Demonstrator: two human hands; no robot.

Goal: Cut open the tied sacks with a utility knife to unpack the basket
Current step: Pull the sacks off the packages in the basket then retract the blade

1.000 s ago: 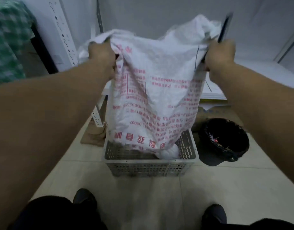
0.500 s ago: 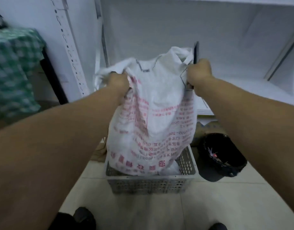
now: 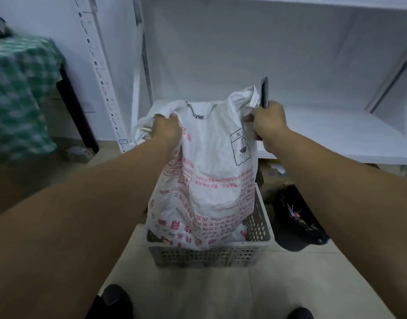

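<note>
L hand [image 3: 166, 131] is clenched on the top left corner of the white sack [image 3: 211, 176]. R hand [image 3: 268, 120] is clenched on the top right corner and also holds the utility knife [image 3: 264, 93], which sticks up past the knuckles. Can't tell if the blade is out.

The sack hangs upright between both hands, lower end down inside the grey basket [image 3: 209, 256] on the floor, in front of the white shelf [image 3: 335, 134]. Red print reads upside down and a stitched seam runs along the top, so it's prob. held by its bottom end, mouth downward.

Progress, my guess: this sack is already cut open and is being tipped or shaken out into the basket. The mouth is hidden, so not sure. Something white shows in the basket's right side [image 3: 240, 233], can't tell whether contents or another sack. Left to do: pull the sack clear, check for more tied ones.

Black bin [image 3: 299, 226] sits just right of the basket.
</note>
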